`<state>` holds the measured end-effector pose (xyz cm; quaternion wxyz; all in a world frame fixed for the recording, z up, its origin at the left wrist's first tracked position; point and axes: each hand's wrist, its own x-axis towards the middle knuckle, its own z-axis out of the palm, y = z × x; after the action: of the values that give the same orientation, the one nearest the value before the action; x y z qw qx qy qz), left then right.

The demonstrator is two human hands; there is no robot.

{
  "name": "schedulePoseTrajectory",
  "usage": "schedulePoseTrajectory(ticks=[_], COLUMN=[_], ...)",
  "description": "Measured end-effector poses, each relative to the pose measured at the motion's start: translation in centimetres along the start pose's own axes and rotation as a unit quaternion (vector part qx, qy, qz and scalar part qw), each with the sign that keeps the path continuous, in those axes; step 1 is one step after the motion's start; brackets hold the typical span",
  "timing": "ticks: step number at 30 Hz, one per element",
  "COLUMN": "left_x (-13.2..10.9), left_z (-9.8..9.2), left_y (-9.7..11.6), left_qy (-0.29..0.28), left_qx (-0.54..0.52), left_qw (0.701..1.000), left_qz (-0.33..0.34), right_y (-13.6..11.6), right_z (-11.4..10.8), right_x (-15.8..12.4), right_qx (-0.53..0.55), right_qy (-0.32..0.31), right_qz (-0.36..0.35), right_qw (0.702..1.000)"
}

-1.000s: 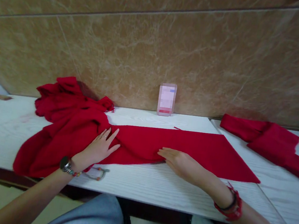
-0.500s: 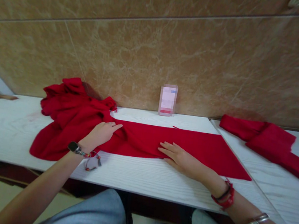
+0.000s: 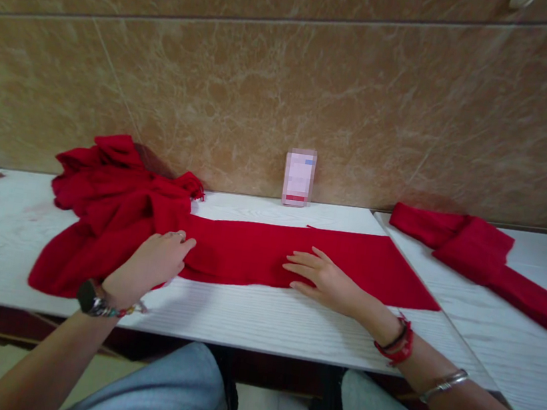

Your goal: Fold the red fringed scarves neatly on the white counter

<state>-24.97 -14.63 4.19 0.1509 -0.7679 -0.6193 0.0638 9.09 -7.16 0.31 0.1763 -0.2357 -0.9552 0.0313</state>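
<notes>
A long red cloth lies across the white table, flat on the right and bunched into a heap at the left. My left hand rests on the cloth where the flat band meets the heap, with its fingers curled down and pinching a fold. My right hand lies flat on the band's near edge, fingers stretched out towards the left. A watch and beads sit on my left wrist, red bands and a bangle on my right.
A second folded red cloth lies on the adjoining table at the right. A small pink card stands against the marble wall. My knees in jeans show below the table edge.
My left hand went from flat and spread on the cloth to curled on a fold. The near edge of the cloth has been drawn back, leaving a narrower, straighter band. My right hand shifted slightly further onto it.
</notes>
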Motion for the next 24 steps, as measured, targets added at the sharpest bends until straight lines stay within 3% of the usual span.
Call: schedulePoseTrajectory(ticks=[3, 7, 14, 20, 24], left_x=[0.8, 1.5, 1.9, 1.7, 1.7], left_z=[-1.1, -1.2, -2.3, -1.0, -1.0], left_y=[2.2, 3.6, 2.5, 2.5, 2.3], left_qy=[-0.019, -0.027, 0.051, -0.062, -0.017], left_qx=[0.044, 0.01, -0.018, -0.043, -0.049], left_qw=[0.999, 0.996, 0.998, 0.991, 0.995], left_qz=[0.025, 0.088, 0.017, 0.114, 0.089], right_y=[0.0, 0.0, -0.3, -0.2, -0.3], right_z=[0.1, 0.1, 0.1, 0.1, -0.1], right_x=[0.1, 0.1, 0.0, 0.2, 0.3], right_qx=[-0.005, 0.0, -0.029, -0.04, -0.02], right_qy=[0.005, 0.001, 0.008, 0.012, 0.02], right_qz=[-0.023, -0.035, -0.006, -0.028, -0.024], right_qw=[1.0, 0.999, 1.0, 0.999, 0.999])
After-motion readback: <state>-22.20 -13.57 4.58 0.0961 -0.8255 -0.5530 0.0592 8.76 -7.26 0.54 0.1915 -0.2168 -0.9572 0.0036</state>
